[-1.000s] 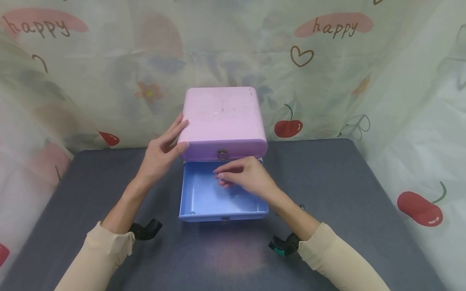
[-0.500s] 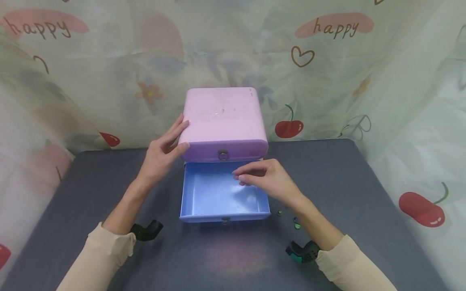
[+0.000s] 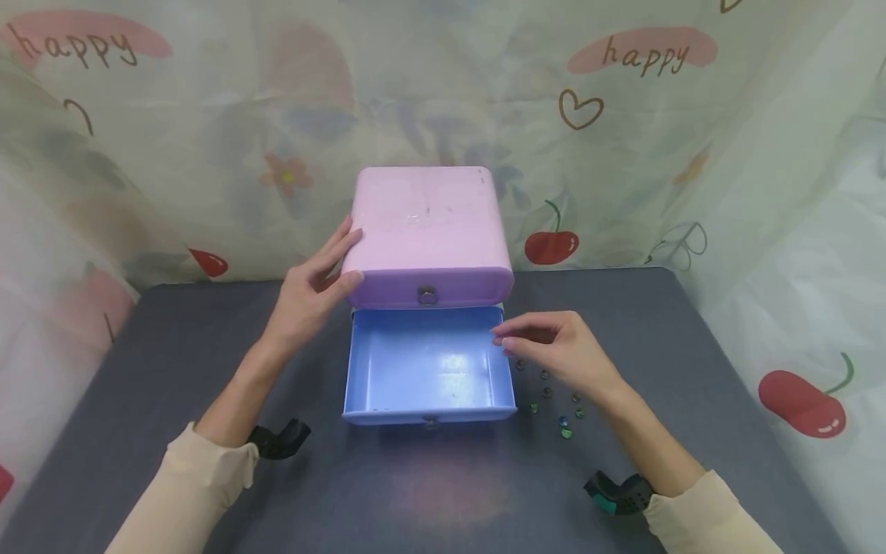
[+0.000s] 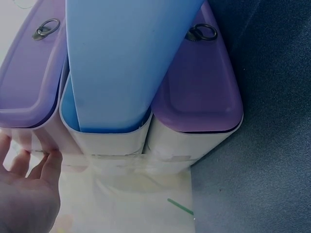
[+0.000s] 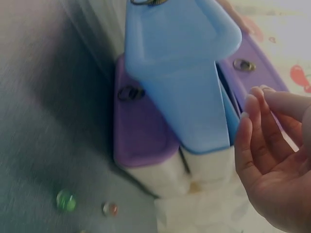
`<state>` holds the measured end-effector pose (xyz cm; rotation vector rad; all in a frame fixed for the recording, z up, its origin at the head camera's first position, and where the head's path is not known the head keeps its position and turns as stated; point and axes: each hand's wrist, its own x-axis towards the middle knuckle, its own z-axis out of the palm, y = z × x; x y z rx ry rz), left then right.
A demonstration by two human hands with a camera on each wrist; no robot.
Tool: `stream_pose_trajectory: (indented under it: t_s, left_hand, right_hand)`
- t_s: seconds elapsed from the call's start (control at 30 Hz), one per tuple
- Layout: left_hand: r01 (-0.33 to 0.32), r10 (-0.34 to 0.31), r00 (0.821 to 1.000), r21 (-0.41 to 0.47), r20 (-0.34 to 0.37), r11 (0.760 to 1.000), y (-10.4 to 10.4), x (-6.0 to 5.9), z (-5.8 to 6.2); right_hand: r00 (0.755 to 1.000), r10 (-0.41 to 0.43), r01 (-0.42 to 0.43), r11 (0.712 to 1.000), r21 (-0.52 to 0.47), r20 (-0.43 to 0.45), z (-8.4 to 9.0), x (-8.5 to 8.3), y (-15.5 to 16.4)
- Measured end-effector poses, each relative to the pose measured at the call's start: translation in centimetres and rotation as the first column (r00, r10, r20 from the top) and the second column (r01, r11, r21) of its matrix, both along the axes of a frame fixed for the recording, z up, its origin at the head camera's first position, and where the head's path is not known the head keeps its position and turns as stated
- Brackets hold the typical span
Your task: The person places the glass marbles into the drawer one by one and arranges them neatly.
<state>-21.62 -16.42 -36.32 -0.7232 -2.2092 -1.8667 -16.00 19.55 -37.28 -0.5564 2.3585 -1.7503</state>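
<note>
A small chest with a pink top (image 3: 425, 215) stands at the back of the table. In the left wrist view it has a purple drawer (image 4: 29, 77) above, a blue drawer (image 4: 116, 68) between, and another purple drawer (image 4: 201, 85) below. The blue drawer is pulled well out. My left hand (image 3: 304, 296) rests against the chest's left side, thumb by the front edge and fingers fairly straight. My right hand (image 3: 564, 350) hovers beside the blue drawer's right wall, loosely bent, thumb near the fingertips; no object shows between them. Several glass marbles (image 3: 566, 433) lie below it.
The dark grey tabletop (image 3: 443, 492) extends around the chest. Behind and at both sides hangs a printed cloth (image 3: 429, 85). Black wrist mounts sit on the left wrist (image 3: 277, 440) and right wrist (image 3: 619, 492). Ring pulls (image 3: 428, 295) stick out from the drawer fronts.
My right hand has moved right, from over the blue drawer to its right wall, uncovering more marbles on the table. A greenish speck at the drawer's front left no longer shows. The left hand stays put.
</note>
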Motion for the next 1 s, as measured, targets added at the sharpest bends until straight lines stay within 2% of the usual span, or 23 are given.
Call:
stream_pose_trajectory:
  t_s: [0.37,1.0]
  left_hand:
    - [-0.006,0.006,1.0,-0.015,-0.004,1.0,0.1,0.0,0.0]
    - [-0.011,0.011,1.0,-0.001,-0.003,1.0,0.1,0.1,0.0]
  right_hand:
    - [0.999,-0.032,0.032,0.998,0.048,0.004,-1.1,0.6,3.5]
    - [0.997,-0.071,0.071,0.988,0.137,-0.002,-4.4,1.4,8.3]
